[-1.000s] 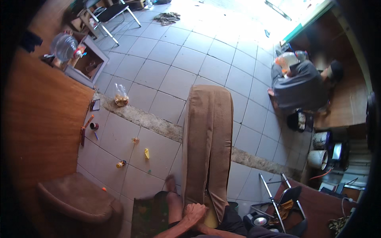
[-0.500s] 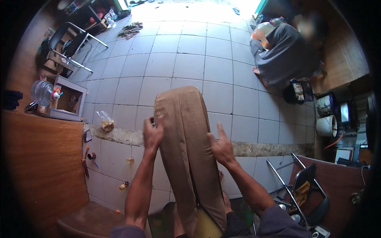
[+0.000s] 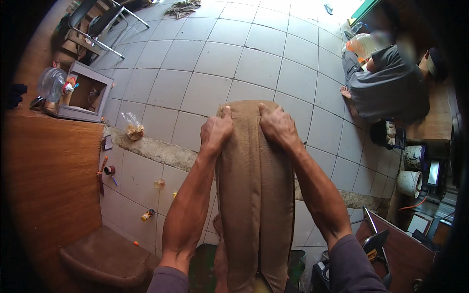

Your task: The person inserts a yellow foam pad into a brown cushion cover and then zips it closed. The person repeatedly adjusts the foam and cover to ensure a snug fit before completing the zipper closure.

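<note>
A long cushion (image 3: 239, 185) in a brown fabric cover stands in front of me, its far end rounded. Down its middle runs a seam that parts near my body, where a bit of yellow foam (image 3: 263, 284) shows. My left hand (image 3: 216, 131) grips the cover at the far left edge, thumb on top and fingers wrapped over the side. On the far right edge my right hand (image 3: 279, 126) does the same, its thumb lying on the upper face. The undersides of both grips are hidden.
A brown padded seat (image 3: 110, 256) is at lower left. A plastic bag (image 3: 132, 128), a small yellow bottle (image 3: 147, 215) and tools lie on the tiles. Another person (image 3: 391, 85) sits at far right, near white buckets (image 3: 409, 183). A folding chair (image 3: 100, 24) stands far left.
Both hands have moved from beside the cushion to its far end and closed on the cover. The cushion sits further right in view, and the view itself has shifted.
</note>
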